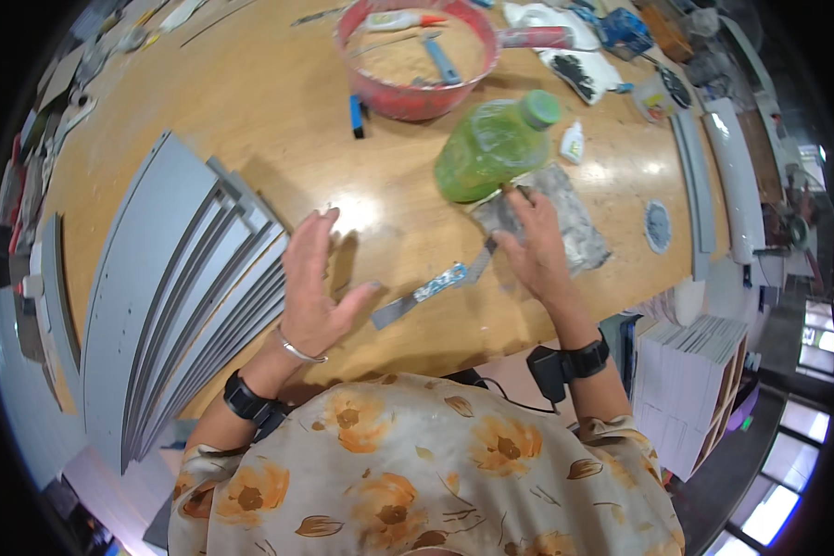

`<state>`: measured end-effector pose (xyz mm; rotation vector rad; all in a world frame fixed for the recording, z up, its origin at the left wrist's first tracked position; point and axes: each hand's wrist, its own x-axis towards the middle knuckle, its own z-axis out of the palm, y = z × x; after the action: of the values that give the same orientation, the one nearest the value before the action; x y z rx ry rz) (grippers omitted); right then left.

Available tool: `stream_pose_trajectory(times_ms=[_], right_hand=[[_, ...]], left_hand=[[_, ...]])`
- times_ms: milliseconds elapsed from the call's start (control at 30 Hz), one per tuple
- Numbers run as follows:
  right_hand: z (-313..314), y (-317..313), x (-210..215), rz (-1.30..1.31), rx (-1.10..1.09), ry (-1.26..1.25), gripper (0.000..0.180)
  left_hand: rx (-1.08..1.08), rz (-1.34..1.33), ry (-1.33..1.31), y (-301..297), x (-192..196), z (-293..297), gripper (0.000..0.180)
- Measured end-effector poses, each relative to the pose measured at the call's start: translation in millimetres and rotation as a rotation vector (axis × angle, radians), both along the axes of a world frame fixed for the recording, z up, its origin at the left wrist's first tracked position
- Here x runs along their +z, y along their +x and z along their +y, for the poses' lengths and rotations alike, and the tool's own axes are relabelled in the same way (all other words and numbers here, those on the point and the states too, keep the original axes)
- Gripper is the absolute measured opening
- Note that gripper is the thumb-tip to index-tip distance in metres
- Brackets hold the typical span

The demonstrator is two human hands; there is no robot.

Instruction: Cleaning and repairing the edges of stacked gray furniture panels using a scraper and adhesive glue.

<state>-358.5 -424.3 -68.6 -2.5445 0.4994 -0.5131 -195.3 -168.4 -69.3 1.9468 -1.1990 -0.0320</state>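
Note:
My left hand [313, 292] hovers over the wooden table beside a fanned stack of grey panels [148, 250], thumb and fingers apart, holding nothing. My right hand [536, 243] is over a smudged grey sheet [579, 218], its thumb spread from the fingers; whether the fingertips touch the sheet is unclear. Just beyond those fingertips, a large bottle of green liquid [491, 148] with a green cap lies tilted. Between my hands rests a flat scraper-like tool [440, 283] with a blue-and-white wrapped middle and grey ends. The right thumb is close to its far end.
Farther back stands a red pan [417, 97] containing tan powder, a glue bottle and a blue-handled tool. A small white bottle [573, 142], a round grey piece [657, 227] and long grey strips [693, 195] lie to the right. A blue block [357, 118] sits near the pan.

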Motion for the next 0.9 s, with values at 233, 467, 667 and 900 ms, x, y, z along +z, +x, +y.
stream_pose_trajectory(times_ms=[233, 467, 667, 900], right_hand=[[-5.1, -22.1, -31.0, 0.154, -0.105, -0.039, 0.055], [-52.1, -23.3, -38.5, -0.086, -0.33, 0.637, 0.026], [-81.8, -35.4, 11.0, -0.59, -0.292, 1.563, 0.028], [-87.3, -44.9, 44.5, -0.677, -0.117, 1.887, 0.03]], left_hand=[[-0.096, 0.176, 0.049, -11.1, 8.1, -85.0, 0.101], [-0.082, 0.469, -0.258, -14.1, 1.7, -173.5, 0.115], [0.007, 0.518, -0.383, -15.5, -9.2, -201.9, 0.092], [0.129, -0.096, 0.014, -48.1, 68.7, -170.2, 0.076]])
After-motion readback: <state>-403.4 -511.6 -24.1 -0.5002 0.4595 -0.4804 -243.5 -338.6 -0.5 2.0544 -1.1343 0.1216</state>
